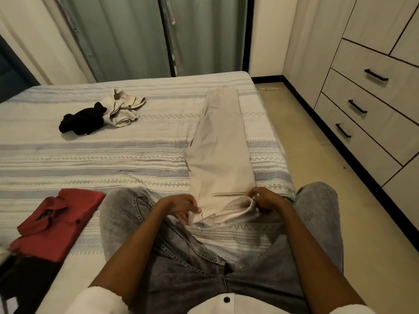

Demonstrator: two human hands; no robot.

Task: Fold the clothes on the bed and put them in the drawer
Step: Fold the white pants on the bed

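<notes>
Beige trousers lie stretched out lengthwise on the striped bed, legs folded onto each other, waistband nearest me. My left hand pinches the left corner of the waistband. My right hand grips the right corner, fingers curled round the cloth. A folded red shirt sits at the near left of the bed. A crumpled black garment and a crumpled beige garment lie together further back on the left.
I sit on the bed in grey jeans, knees either side of the waistband. A wardrobe with three black-handled drawers stands to the right across a strip of tiled floor. Green curtains hang behind the bed.
</notes>
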